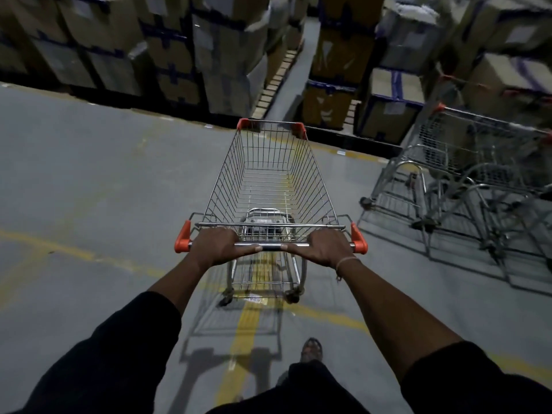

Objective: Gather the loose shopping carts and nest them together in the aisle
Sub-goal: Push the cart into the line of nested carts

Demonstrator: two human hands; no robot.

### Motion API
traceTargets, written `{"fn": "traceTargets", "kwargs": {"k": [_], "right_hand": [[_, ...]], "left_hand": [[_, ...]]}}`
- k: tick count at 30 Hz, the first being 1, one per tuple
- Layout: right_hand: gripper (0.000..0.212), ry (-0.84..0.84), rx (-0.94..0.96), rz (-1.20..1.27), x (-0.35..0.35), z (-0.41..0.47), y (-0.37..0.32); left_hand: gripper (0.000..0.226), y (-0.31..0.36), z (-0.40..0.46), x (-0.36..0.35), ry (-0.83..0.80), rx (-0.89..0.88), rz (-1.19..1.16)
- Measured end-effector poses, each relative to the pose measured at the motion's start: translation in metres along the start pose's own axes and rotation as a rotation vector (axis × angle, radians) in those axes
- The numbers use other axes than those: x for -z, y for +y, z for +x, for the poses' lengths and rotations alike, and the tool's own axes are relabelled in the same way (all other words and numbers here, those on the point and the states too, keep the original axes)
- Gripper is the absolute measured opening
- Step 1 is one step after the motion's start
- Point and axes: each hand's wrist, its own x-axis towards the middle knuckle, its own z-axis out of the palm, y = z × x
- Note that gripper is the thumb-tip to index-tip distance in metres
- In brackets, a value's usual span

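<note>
A wire shopping cart (268,174) with orange corner caps stands straight in front of me on the grey floor, its basket empty. My left hand (216,245) grips the left part of its metal handle bar (271,245). My right hand (324,245) grips the right part of the same bar. To the right, a row of nested carts (466,174) stands with its frames and wheels overlapping, roughly a cart's width from mine.
Stacked cardboard boxes on pallets (209,55) line the far side of the aisle, with a narrow gap (286,73) between two stacks. Yellow painted lines (254,318) cross the floor under the cart. Open floor (104,174) lies to the left.
</note>
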Motion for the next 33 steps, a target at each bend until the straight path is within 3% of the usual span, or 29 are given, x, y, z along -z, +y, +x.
{"fn": "traceTargets", "kwargs": {"k": [12, 17, 23, 33], "right_hand": [[0.091, 0.072, -0.126, -0.032, 0.019, 0.036, 0.118], [0.088, 0.063, -0.173, -0.048, 0.034, 0.064, 0.173], [0.096, 0.065, -0.188, -0.017, 0.047, 0.092, 0.231], [0.096, 0.074, -0.211, -0.042, 0.06, 0.145, 0.311]], "left_hand": [[0.094, 0.069, 0.139, 0.009, 0.036, -0.196, 0.008], [0.1, 0.104, 0.201, 0.017, 0.035, -0.215, -0.005], [0.089, 0.141, 0.26, 0.025, 0.01, -0.221, 0.028], [0.097, 0.181, 0.349, 0.032, 0.032, -0.258, 0.04]]}}
